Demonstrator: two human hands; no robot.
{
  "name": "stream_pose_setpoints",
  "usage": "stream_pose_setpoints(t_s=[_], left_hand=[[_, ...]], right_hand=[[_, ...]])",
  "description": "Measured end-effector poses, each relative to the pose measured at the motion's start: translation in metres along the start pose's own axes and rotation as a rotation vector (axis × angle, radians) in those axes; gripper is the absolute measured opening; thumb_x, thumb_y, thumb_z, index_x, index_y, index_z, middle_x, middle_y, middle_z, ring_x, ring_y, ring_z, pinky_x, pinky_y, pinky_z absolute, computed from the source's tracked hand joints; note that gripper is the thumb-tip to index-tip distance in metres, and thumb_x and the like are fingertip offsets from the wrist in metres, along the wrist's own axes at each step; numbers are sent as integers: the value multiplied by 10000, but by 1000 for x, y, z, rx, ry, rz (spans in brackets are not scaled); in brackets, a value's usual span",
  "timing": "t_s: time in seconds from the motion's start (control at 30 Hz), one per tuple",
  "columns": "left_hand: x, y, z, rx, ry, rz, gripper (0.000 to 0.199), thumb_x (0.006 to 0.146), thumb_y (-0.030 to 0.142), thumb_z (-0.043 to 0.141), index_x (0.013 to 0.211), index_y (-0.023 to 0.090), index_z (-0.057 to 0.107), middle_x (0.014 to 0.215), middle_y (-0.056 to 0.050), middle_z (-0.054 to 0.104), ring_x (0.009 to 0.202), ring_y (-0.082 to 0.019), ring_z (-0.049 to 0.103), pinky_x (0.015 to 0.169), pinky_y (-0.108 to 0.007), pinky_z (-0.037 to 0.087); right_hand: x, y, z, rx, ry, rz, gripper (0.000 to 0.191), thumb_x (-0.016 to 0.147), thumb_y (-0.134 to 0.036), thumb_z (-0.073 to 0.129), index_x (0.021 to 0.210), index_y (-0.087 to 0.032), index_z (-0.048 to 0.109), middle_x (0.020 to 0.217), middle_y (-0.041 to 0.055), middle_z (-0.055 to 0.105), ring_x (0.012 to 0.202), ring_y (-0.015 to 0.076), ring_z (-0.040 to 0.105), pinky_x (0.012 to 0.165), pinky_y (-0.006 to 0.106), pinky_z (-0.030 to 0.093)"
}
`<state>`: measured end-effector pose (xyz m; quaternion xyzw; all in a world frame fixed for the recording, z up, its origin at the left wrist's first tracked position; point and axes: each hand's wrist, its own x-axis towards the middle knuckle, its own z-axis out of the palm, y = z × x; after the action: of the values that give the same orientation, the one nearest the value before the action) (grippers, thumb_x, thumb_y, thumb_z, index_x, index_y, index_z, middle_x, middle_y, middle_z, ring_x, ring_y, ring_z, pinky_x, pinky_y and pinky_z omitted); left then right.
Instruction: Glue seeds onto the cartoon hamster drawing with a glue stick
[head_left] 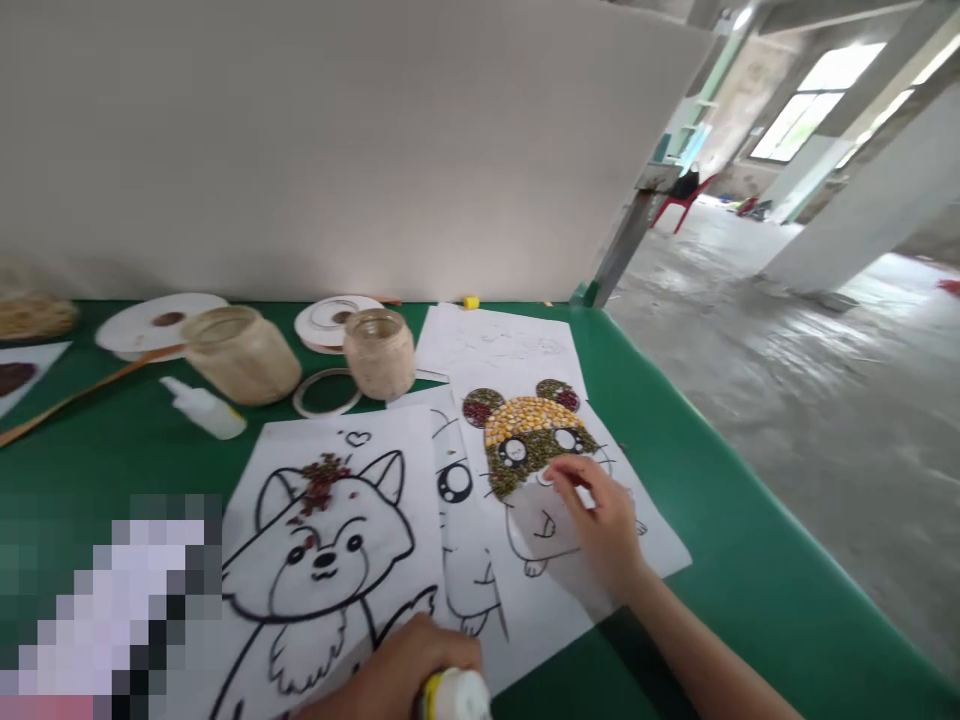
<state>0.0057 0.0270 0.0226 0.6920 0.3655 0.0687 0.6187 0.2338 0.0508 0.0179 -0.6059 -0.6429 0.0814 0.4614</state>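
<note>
My left hand (420, 660) is at the bottom edge, closed around a white glue bottle (461, 693) with a yellow band; only its end shows. My right hand (604, 510) reaches over a sheet with a hamster drawing (555, 540), thumb and forefinger pinched by a small white spot near its snout. What the fingertips hold, if anything, is too small to name. Yellow kernels (534, 415) cover the hamster's forehead, green beans (501, 475) its upper face, and dark red beans fill the inner ears.
A fox drawing (322, 590) with loose red and green beans lies left, partly over another drawing. Behind stand two jars (240, 355), (380, 355), tape rolls (327, 392) and a second glue bottle (206, 410). A white panel (337, 150) borders the green table (750, 570).
</note>
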Motion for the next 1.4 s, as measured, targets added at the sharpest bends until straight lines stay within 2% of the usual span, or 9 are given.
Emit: stream_pose_setpoints(t_s=[0.13,0.2,0.33,0.43,0.57,0.67,0.83,1.1,1.4], left_hand=[[-4,-1,3,-30,15,48,163,602,219,561,573,179,405,574,55,401,563,-83,383,510,-177,302],[-1,2,3,-53,-20,132,199,576,169,549,513,178,360,491,68,354,500,-70,351,472,-179,281],[3,5,1,-209,-21,252,192,600,160,546,516,172,375,486,74,341,489,-59,330,474,-178,285],[3,4,0,-344,1,237,160,614,150,536,541,168,395,511,69,361,508,-60,332,486,-182,289],[2,4,-1,-427,-6,209,120,622,153,537,569,162,430,528,65,372,519,-63,337,500,-189,302],[3,3,-3,-404,-39,216,162,619,154,558,540,162,416,512,71,364,507,-58,334,503,-188,303],[4,2,-4,-331,-63,241,199,636,166,564,522,160,402,499,70,385,484,-50,341,471,-174,291],[6,4,-5,-354,-72,197,211,627,138,576,517,160,398,508,74,371,513,-57,344,520,-184,324],[6,7,-2,-377,-54,164,168,634,157,545,546,170,402,508,74,345,510,-64,338,511,-193,316]], right_hand=[[6,-5,3,-7,-54,0,146,813,-204,445,816,-165,585,705,35,682,553,114,622,524,213,505],[13,-18,9,-43,-243,-153,196,841,-214,413,834,-161,601,654,22,671,499,102,597,489,204,480],[33,-61,45,-263,-672,-590,254,863,-238,405,847,-157,645,726,63,669,668,167,627,588,274,469],[47,-91,89,-249,-846,-556,207,844,-158,444,948,-175,622,900,59,668,792,150,608,637,247,442],[57,-105,141,-203,-860,-456,194,831,-139,484,986,-149,600,926,53,639,812,113,578,683,215,424],[59,-102,159,-241,-863,-468,181,813,-123,510,966,-137,607,955,74,615,853,135,568,690,230,418],[59,-98,163,-341,-857,-544,174,836,-110,466,956,-121,592,973,89,599,894,172,563,689,258,421],[61,-108,162,-474,-907,-847,223,850,-42,394,919,-99,598,930,125,616,938,224,547,703,318,423],[67,-106,165,-523,-884,-891,221,852,-56,389,964,-130,564,937,96,603,885,193,564,618,273,389]])
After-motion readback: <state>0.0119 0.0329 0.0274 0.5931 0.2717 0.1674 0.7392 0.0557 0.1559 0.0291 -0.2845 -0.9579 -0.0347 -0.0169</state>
